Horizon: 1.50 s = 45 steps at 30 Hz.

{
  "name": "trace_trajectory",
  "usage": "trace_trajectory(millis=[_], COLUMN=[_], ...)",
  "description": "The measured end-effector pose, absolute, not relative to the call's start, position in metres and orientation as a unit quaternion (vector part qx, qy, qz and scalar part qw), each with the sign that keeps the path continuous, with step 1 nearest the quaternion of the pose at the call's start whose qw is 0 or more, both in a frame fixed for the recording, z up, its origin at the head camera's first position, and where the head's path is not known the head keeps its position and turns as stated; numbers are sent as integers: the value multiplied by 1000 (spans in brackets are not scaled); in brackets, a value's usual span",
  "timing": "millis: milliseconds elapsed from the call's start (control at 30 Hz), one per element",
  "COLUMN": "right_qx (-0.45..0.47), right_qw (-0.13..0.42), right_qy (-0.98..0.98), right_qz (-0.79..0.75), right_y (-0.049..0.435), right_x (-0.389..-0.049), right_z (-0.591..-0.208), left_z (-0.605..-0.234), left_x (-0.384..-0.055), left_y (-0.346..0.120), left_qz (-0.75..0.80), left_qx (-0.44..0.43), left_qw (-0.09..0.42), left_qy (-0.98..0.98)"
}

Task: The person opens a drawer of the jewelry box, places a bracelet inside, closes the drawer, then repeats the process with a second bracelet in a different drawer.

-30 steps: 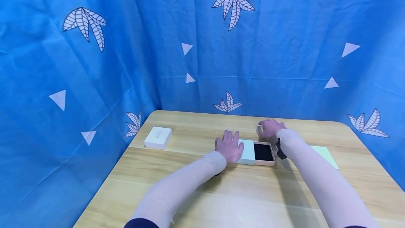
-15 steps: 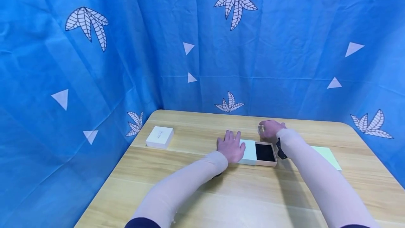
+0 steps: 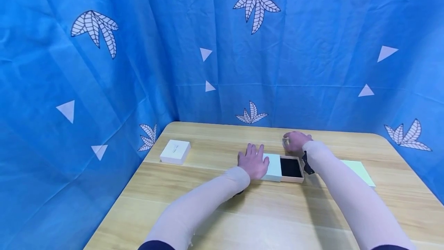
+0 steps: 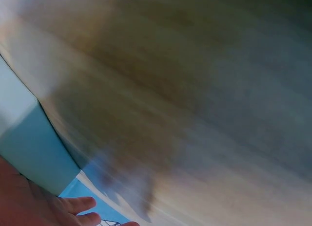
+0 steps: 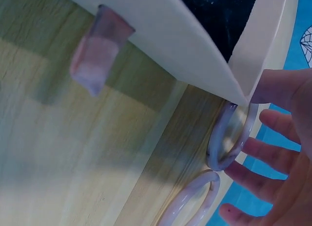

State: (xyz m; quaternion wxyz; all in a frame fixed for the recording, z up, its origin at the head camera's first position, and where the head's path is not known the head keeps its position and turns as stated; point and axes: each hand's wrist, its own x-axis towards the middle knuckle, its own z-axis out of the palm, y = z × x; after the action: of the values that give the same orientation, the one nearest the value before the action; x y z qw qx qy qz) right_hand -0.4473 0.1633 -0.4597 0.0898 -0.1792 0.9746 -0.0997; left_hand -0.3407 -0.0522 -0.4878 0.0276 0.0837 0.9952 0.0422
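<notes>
A spread left hand (image 3: 252, 163) rests on the box (image 3: 273, 167), seemingly steadying it; past the jutting drawer (image 3: 292, 179), the right hand's (image 3: 296, 141) spread fingers touch one bangle (image 5: 221, 122), a second bangle (image 5: 180, 199) nearby.

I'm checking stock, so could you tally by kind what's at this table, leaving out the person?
Bangles, counted in the right wrist view: 2
Pale blue box with pulled-out tray: 1
White box: 1
Pale green item, partly hidden: 1
Total in view: 5
</notes>
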Motion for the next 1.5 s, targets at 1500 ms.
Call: trace_trajectory(millis=[1500], right_qx=[-213], right_qw=[62], right_qy=[972], right_qz=[-78], right_y=[163], right_x=[-423], right_z=[-428], left_z=[-496], left_x=[-346], left_y=[-52], left_qz=[52], left_qx=[94], left_qw=[23], left_qy=[994])
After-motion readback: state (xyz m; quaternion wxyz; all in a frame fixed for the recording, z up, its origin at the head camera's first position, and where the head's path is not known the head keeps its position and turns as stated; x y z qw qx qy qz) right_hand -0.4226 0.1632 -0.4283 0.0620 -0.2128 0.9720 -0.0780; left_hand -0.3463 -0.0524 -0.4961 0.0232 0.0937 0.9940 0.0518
